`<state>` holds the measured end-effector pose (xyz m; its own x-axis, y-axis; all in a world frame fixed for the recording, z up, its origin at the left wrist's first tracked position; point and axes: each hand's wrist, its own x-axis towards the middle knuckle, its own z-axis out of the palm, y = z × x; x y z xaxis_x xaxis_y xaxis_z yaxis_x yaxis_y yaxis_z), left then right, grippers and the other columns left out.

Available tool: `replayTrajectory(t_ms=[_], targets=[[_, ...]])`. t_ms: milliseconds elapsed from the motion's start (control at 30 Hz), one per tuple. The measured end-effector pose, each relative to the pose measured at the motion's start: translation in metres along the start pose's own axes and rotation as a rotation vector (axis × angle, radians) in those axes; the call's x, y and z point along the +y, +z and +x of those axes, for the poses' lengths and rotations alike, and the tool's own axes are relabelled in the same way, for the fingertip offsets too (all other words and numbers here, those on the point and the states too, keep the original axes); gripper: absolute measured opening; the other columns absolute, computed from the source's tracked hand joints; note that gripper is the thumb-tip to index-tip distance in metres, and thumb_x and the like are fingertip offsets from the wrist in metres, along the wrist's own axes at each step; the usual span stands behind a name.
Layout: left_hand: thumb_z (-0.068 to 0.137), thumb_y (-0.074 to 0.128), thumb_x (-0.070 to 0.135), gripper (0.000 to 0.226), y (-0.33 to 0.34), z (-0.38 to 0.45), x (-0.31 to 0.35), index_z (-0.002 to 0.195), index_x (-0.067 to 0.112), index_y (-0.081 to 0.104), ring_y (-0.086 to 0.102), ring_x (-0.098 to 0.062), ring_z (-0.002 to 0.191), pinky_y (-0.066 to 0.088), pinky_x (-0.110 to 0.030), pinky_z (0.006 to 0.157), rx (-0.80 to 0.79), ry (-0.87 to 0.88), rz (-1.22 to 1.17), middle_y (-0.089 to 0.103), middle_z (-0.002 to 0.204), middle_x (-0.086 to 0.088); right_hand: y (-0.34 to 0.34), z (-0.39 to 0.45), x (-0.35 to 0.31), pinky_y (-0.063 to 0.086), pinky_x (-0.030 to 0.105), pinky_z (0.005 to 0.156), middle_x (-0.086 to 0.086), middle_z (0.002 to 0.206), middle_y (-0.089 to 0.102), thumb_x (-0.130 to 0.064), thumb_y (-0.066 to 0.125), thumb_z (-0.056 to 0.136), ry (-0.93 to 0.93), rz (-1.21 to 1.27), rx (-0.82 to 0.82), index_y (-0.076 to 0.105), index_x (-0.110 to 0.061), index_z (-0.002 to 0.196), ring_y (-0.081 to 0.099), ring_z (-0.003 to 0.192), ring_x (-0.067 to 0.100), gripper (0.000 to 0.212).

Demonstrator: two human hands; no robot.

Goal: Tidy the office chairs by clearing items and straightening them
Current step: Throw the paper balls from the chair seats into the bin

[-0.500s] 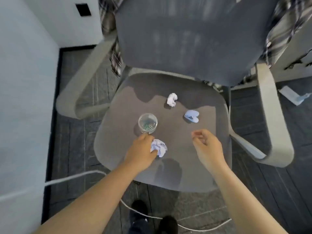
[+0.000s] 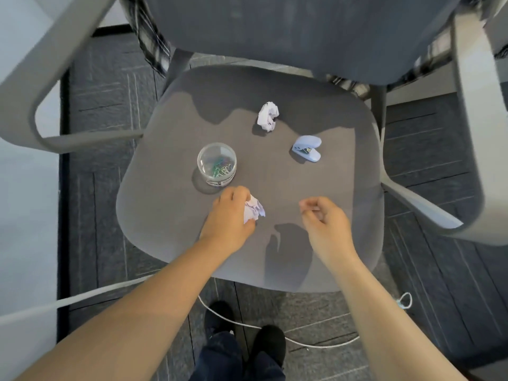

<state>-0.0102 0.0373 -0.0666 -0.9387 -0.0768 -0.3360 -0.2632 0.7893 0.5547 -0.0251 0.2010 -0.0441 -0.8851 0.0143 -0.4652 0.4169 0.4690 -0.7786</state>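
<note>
A grey office chair's seat [image 2: 330, 188] fills the middle of the view. On it stand a clear round tub of coloured paper clips [image 2: 217, 164], a crumpled white paper ball [image 2: 268, 116] near the backrest, and a small light-blue stapler [image 2: 307, 148]. My left hand [image 2: 229, 220] is closed around a second crumpled paper ball [image 2: 253, 210] at the seat's front, just below the tub. My right hand [image 2: 325, 225] hovers over the seat's front right with fingers loosely curled and nothing in them.
A plaid shirt [image 2: 149, 39] hangs over the dark backrest [image 2: 288, 31]. Grey armrests [image 2: 41, 86] flank the seat on both sides. A white cable [image 2: 302, 343] runs across the dark carpet by my shoes [image 2: 244, 331]. A pale wall stands at the left.
The view has moved closer over the seat. My left hand has tightened around the paper ball at the front. My right hand stays curled in about the same spot.
</note>
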Motion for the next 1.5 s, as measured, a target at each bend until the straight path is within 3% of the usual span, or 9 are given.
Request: replayTrajectory(t_ms=[167, 367, 533, 667, 800, 1000, 1200, 1333, 1500], targets=[[0.076, 0.065, 0.007, 0.035, -0.042, 0.0, 0.036, 0.107, 0.004, 0.05, 0.046, -0.016, 0.092, 0.028, -0.013, 0.064, 0.193, 0.093, -0.165, 0.049, 0.106, -0.002, -0.013, 0.005, -0.028, 0.038, 0.003, 0.048, -0.009, 0.078, 0.052, -0.013, 0.045, 0.091, -0.043, 0.013, 0.018, 0.055, -0.018, 0.095, 0.046, 0.064, 0.003, 0.012], [0.075, 0.068, 0.008, 0.037, -0.097, 0.031, 0.058, 0.107, 0.003, 0.05, 0.042, -0.013, 0.09, 0.025, -0.012, 0.065, 0.342, 0.105, -0.211, 0.043, 0.102, 0.001, -0.014, 0.024, -0.071, 0.036, 0.009, 0.058, 0.0, 0.099, 0.052, -0.007, 0.043, 0.089, -0.087, 0.0, 0.031, 0.056, -0.01, 0.109, 0.048, 0.081, 0.015, 0.024], [0.076, 0.066, 0.008, 0.039, -0.119, 0.083, 0.04, 0.11, 0.006, 0.047, 0.048, -0.027, 0.107, 0.029, -0.019, 0.075, 0.326, 0.072, -0.15, 0.048, 0.121, -0.015, 0.008, 0.061, -0.092, 0.034, 0.019, 0.073, 0.011, 0.125, 0.051, -0.006, 0.048, 0.087, -0.124, -0.063, 0.1, 0.053, -0.009, 0.118, 0.053, 0.102, 0.021, 0.032], [0.077, 0.066, 0.009, 0.041, -0.125, 0.12, 0.018, 0.113, 0.007, 0.047, 0.047, -0.029, 0.11, 0.036, -0.029, 0.087, 0.263, 0.075, -0.112, 0.047, 0.122, -0.016, 0.034, 0.093, -0.101, 0.03, 0.016, 0.07, 0.007, 0.126, 0.048, -0.005, 0.048, 0.086, -0.106, -0.122, 0.122, 0.048, -0.012, 0.127, 0.048, 0.081, 0.003, 0.041], [0.077, 0.066, 0.009, 0.041, -0.119, 0.152, -0.006, 0.113, 0.007, 0.048, 0.049, -0.029, 0.11, 0.033, -0.022, 0.08, 0.195, 0.08, -0.102, 0.047, 0.124, -0.016, 0.063, 0.128, -0.1, 0.038, 0.032, 0.092, 0.016, 0.131, 0.044, -0.006, 0.054, 0.084, -0.075, -0.165, 0.172, 0.045, -0.008, 0.129, 0.051, 0.111, 0.032, 0.046], [0.075, 0.068, 0.012, 0.041, -0.107, 0.181, -0.025, 0.112, 0.011, 0.048, 0.053, -0.026, 0.104, 0.036, -0.024, 0.074, 0.165, 0.051, -0.178, 0.05, 0.123, -0.012, 0.089, 0.173, -0.096, 0.032, 0.038, 0.107, 0.018, 0.149, 0.019, -0.014, 0.06, 0.084, -0.023, -0.288, 0.197, 0.021, -0.021, 0.145, 0.034, 0.131, 0.036, 0.073], [0.074, 0.069, 0.011, 0.041, -0.105, 0.194, -0.036, 0.11, 0.009, 0.049, 0.054, -0.025, 0.103, 0.032, -0.016, 0.068, 0.177, 0.066, -0.205, 0.053, 0.12, -0.013, 0.095, 0.187, -0.092, 0.038, 0.034, 0.088, 0.021, 0.132, 0.039, 0.002, 0.051, 0.084, 0.014, -0.327, 0.269, 0.045, -0.003, 0.122, 0.048, 0.111, 0.039, 0.039], [0.072, 0.07, 0.009, 0.04, -0.11, 0.187, -0.029, 0.107, 0.01, 0.05, 0.055, -0.027, 0.104, 0.038, -0.023, 0.076, 0.183, 0.082, -0.274, 0.054, 0.118, -0.015, 0.082, 0.172, -0.096, 0.028, 0.017, 0.068, 0.018, 0.127, 0.045, 0.001, 0.054, 0.082, -0.089, -0.199, 0.286, 0.048, -0.003, 0.12, 0.05, 0.104, 0.029, 0.039], [0.074, 0.069, 0.008, 0.038, -0.126, 0.158, -0.005, 0.106, 0.013, 0.049, 0.055, -0.021, 0.1, 0.038, -0.014, 0.075, 0.2, 0.113, -0.374, 0.054, 0.121, -0.014, 0.051, 0.127, -0.118, 0.027, 0.008, 0.071, 0.003, 0.113, 0.045, -0.003, 0.056, 0.083, -0.156, -0.004, 0.358, 0.045, -0.007, 0.126, 0.042, 0.094, 0.011, 0.045]])
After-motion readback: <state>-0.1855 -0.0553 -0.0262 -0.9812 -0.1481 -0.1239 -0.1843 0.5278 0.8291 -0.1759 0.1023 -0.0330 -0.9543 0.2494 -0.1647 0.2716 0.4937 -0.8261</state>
